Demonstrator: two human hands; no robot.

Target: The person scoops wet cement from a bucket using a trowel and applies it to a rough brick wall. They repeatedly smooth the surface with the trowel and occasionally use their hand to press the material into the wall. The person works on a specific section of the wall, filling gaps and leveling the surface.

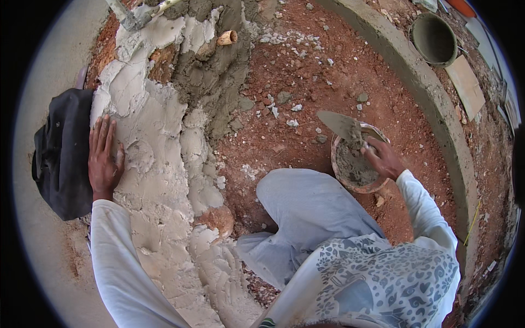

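Observation:
My left hand (105,158) lies flat, fingers stretched out, on the edge of a pale plastered surface (158,180), right beside a black bag (66,156). On the right, my right hand (383,158) is closed around the handle of a trowel (340,124), whose mortar-smeared blade points up and left. That hand is over the rim of a round bucket (337,172) with grey wet mortar (353,161) inside. The trowel's handle is mostly hidden by my fingers. Darker, rougher mortar (213,82) runs along the plastered surface's right side.
Reddish soil (295,82) with pebbles and pale crumbs spreads around the bucket. A curved concrete edging (415,82) borders it on the right, with a dark round basin (433,39) and a flat board (466,86) beyond. A cut stub (227,37) juts from the mortar.

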